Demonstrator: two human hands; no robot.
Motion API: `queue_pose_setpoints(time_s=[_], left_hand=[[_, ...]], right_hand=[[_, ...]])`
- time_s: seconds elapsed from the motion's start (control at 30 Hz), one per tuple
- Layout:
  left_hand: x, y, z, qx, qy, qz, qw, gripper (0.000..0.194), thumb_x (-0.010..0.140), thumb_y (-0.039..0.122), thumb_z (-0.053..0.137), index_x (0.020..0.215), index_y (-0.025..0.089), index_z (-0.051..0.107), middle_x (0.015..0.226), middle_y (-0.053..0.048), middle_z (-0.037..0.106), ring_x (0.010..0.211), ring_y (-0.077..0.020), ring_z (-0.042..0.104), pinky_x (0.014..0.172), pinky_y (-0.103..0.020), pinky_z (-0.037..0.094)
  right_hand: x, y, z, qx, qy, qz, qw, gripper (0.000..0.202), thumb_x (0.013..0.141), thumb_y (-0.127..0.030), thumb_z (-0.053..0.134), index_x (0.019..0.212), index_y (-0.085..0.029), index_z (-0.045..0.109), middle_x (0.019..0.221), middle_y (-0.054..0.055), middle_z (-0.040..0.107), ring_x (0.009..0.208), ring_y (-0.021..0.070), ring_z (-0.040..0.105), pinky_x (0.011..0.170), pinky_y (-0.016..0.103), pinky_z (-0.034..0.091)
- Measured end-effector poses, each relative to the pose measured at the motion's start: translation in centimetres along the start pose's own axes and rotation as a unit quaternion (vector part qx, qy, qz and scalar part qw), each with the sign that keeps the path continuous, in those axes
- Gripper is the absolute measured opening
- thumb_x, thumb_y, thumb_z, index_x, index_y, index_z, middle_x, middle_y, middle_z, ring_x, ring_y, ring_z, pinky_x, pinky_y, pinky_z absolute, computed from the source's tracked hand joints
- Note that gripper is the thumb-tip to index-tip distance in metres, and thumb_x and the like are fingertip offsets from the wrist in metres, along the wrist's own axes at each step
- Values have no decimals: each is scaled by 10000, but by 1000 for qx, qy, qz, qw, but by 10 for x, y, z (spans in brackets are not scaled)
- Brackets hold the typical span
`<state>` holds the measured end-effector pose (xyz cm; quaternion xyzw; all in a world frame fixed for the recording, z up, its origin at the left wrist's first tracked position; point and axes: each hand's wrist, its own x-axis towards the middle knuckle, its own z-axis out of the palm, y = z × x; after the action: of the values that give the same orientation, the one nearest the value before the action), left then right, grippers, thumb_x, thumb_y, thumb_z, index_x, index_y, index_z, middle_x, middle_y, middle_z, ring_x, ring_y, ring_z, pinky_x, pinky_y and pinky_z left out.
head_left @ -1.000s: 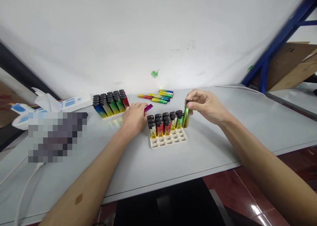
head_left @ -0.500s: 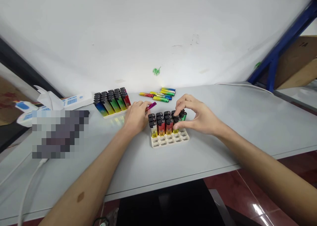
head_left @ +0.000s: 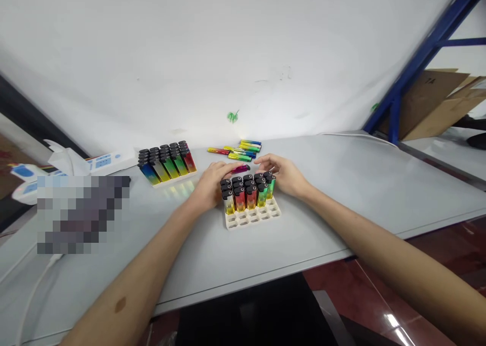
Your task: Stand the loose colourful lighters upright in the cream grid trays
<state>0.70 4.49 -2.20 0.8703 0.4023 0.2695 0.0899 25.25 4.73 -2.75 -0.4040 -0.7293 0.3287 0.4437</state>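
My left hand [head_left: 213, 183] is closed around a magenta lighter [head_left: 239, 169], whose black top points right. It is held just behind a cream rack [head_left: 253, 219]. In the rack's back rows several lighters [head_left: 251, 198] with black tops stand upright, coloured silver, red and green over yellow. Bare slots show along the rack's front. My right hand [head_left: 284, 173] is beside the rack's back right corner, fingers reaching toward the magenta lighter with a small gap to it. Nothing shows in that hand; its thumb is partly hidden behind the lighters.
A second rack [head_left: 176, 179] full of lighters stands to the left. Several loose lighters [head_left: 241, 150] lie by the wall. A white power strip [head_left: 110, 161] and a blurred-out object [head_left: 83, 214] with a cable are at the left. Cardboard boxes [head_left: 429, 103] stand at the right.
My right hand has left the rack's lighters and moved back toward the magenta lighter. That lighter now lies flatter in my left hand, its black top showing. The view has shifted slightly.
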Motion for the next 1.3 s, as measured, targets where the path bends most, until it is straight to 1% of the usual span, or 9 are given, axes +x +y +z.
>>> queue_pose_setpoints(time_s=[0.1, 0.23, 0.4, 0.5, 0.67, 0.83, 1.03, 1.2, 1.3], left_hand=[[-2, 0, -1, -19, 2, -6, 1000, 610, 760, 109, 558, 1356, 236, 580, 1122, -51, 713, 1072, -239, 619, 925, -361, 500], [-1, 4, -2, -32, 7, -15, 999, 539, 754, 75, 533, 1264, 220, 632, 1060, -38, 726, 1015, -211, 659, 894, -333, 523], [1, -1, -1, 1, 18, -20, 1000, 474, 876, 156, 508, 1347, 171, 562, 1288, -107, 669, 1191, -241, 621, 1014, -397, 505], [-1, -10, 0, 53, -28, -42, 997, 510, 822, 132, 549, 1331, 136, 568, 1382, -150, 615, 1309, -292, 547, 1110, -453, 449], [-3, -18, 1, 84, -84, -61, 991, 568, 747, 88, 555, 1313, 134, 576, 1460, -160, 555, 1393, -298, 482, 1182, -453, 387], [-4, -18, 0, 80, -89, -65, 991, 544, 791, 123, 545, 1334, 138, 562, 1485, -153, 533, 1408, -278, 469, 1187, -431, 385], [-4, -17, -1, 77, -86, -69, 991, 522, 819, 131, 530, 1340, 139, 566, 1480, -158, 539, 1400, -289, 476, 1178, -454, 396], [-4, -16, -2, 74, -85, -73, 991, 560, 780, 109, 562, 1339, 149, 575, 1479, -156, 540, 1399, -299, 478, 1176, -456, 402], [-4, -17, -1, 78, -88, -71, 991, 582, 760, 92, 565, 1339, 142, 572, 1480, -160, 539, 1404, -295, 474, 1181, -450, 395]], right_hand=[[2, 4, 5, 1, -32, -39, 999, 256, 760, -137, 668, 998, -222, 707, 899, 24, 700, 816, 180, 620, 736, 323, 460], [5, 6, 7, 4, 1, -23, 1000, 153, 828, -308, 698, 936, -202, 719, 988, 57, 692, 858, 187, 623, 750, 334, 485], [7, 3, 4, 64, 58, 41, 995, 259, 876, -424, 667, 981, -188, 641, 1063, 87, 723, 979, 211, 667, 864, 381, 509], [7, -1, -2, 124, 73, 56, 988, 283, 901, -464, 642, 931, -185, 603, 1021, 87, 747, 962, 198, 694, 917, 396, 509], [6, -5, -10, 217, 111, 129, 961, 381, 857, -575, 666, 896, -213, 554, 866, 28, 726, 725, 151, 682, 681, 310, 551], [4, -8, -14, 249, 99, 194, 944, 367, 870, -583, 637, 927, -225, 580, 605, -75, 477, 406, 58, 336, 385, 207, 258], [3, -9, -18, 213, 74, 229, 947, 186, 893, -314, 633, 1018, -176, 642, 724, -17, 525, 503, 73, 383, 440, 227, 300], [1, -12, -18, 235, 36, 216, 947, 324, 947, -479, 574, 1180, -262, 630, 674, -55, 427, 454, 69, 234, 408, 212, 166], [0, -12, -18, 227, 21, 263, 937, 439, 943, -605, 508, 953, -195, 664, 576, -78, 295, 433, 62, 142, 405, 216, 91]])
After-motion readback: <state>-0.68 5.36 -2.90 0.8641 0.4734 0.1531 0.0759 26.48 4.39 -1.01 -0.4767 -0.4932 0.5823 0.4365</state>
